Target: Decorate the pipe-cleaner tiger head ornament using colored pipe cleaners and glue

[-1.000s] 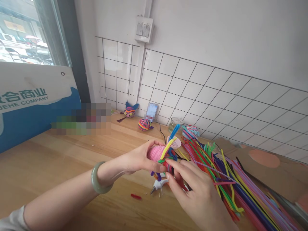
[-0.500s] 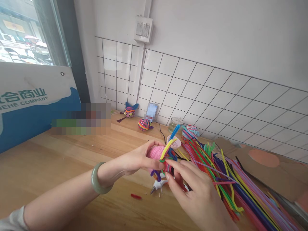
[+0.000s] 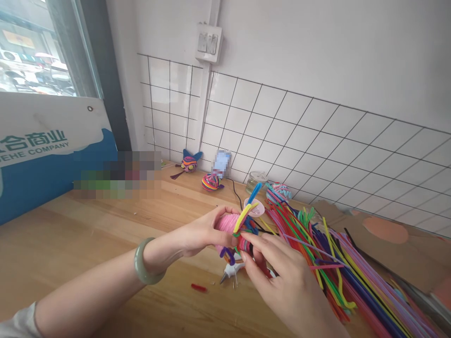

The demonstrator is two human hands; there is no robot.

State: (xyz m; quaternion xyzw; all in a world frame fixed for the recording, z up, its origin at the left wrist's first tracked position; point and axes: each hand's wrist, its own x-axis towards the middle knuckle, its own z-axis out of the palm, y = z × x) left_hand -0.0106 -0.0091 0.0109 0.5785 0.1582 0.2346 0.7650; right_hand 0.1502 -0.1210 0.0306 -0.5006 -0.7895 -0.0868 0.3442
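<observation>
Pink bundle [image 3: 225,223] in left hand [image 3: 202,232] — right hand [image 3: 285,281] seemingly pinching its end.

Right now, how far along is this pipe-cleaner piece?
Done: a pink wound body, gripped by the left hand. In hand: the right hand pinches multicoloured stems at its end. Left: probably tucking in the loose yellow stem; the stem pile lies alongside.

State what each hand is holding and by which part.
The left hand grips the pink pipe-cleaner bundle around its pink middle. The right hand pinches the coloured stems at the bundle's end with its fingertips.
</observation>
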